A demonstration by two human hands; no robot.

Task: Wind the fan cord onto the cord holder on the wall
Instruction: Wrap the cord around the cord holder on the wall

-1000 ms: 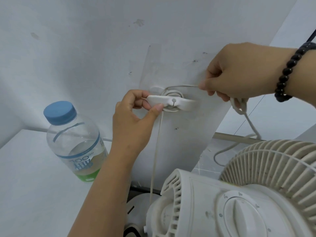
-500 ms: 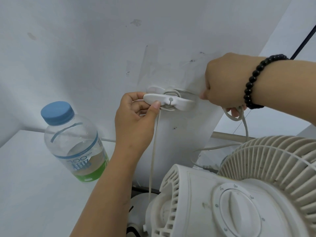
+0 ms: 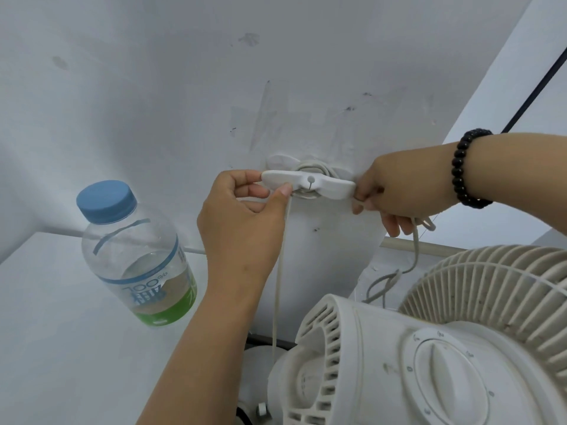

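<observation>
The white plastic cord holder (image 3: 308,187) sits on the scuffed white wall (image 3: 184,87), and the wall above it is bare, leaving open room to approach from above. On its left end the left hand (image 3: 242,228) pinches the bar, blocking that side; on its right end the right hand (image 3: 395,194) closes off the other. Below, the bulky white plastic fan (image 3: 429,348) crowds the lower right, its ribbed grille rising close under the right hand. The off-white cord (image 3: 279,271) hangs straight down from the holder, crossing the gap between the left forearm and the fan. Left of the left hand, a clear plastic bottle with a blue cap (image 3: 135,256) stands on the white counter (image 3: 46,332).
</observation>
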